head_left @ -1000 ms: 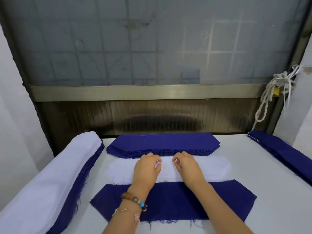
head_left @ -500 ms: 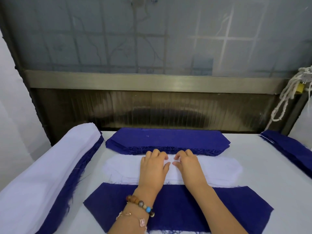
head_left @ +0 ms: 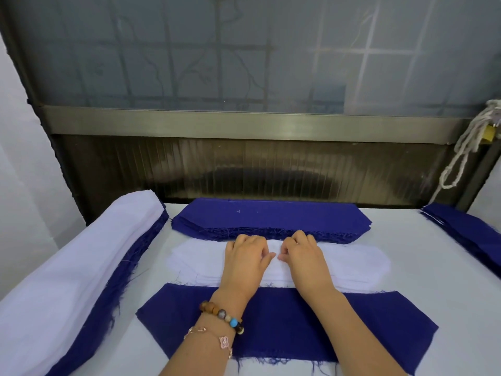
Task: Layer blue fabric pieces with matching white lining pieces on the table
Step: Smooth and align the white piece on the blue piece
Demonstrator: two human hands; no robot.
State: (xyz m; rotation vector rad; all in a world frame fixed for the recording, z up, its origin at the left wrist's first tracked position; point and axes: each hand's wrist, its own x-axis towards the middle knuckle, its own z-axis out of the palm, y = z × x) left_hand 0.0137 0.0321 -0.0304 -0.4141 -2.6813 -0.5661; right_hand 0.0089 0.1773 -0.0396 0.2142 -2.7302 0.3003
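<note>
Left hand (head_left: 245, 263) and right hand (head_left: 305, 260), fingers curled, rest side by side on the white lining stack (head_left: 355, 264), between the blue fabric stack (head_left: 271, 215) and a single blue fabric piece (head_left: 284, 321); any pinch cannot be told.

White table (head_left: 423, 270), blue piece (head_left: 282, 318), white lining (head_left: 198, 263), seemingly stacked

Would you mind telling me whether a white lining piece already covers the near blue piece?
No, the near blue piece is bare of white; the white lining lies just beyond it.
</note>
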